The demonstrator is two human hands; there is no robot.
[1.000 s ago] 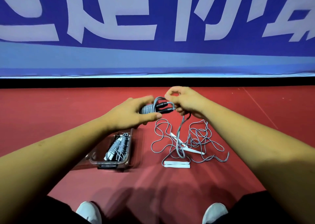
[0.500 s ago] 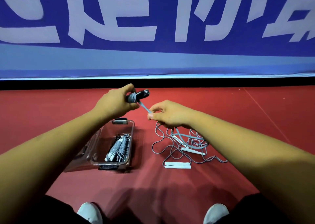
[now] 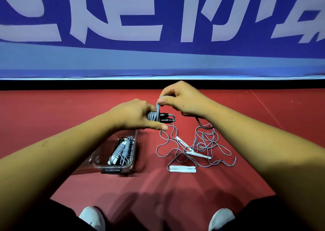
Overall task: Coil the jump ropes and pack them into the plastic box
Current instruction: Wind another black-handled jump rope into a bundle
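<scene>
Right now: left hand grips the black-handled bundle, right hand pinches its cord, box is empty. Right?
No. The box is not empty: the head view shows coiled ropes lying in it. The rest holds: left hand grips the black-handled bundle, right hand pinches its cord.

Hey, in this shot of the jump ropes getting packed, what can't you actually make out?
Head view only:
1. How many coiled ropes lie in the plastic box: overlapping, too small.
2. The box's far end: behind the left hand.
3. Wound end of the black-handled rope: enclosed by that hand.
4. How many loose ropes lie tangled on the floor: strands cross.
5. The banner lettering: cut by the top edge.
</scene>
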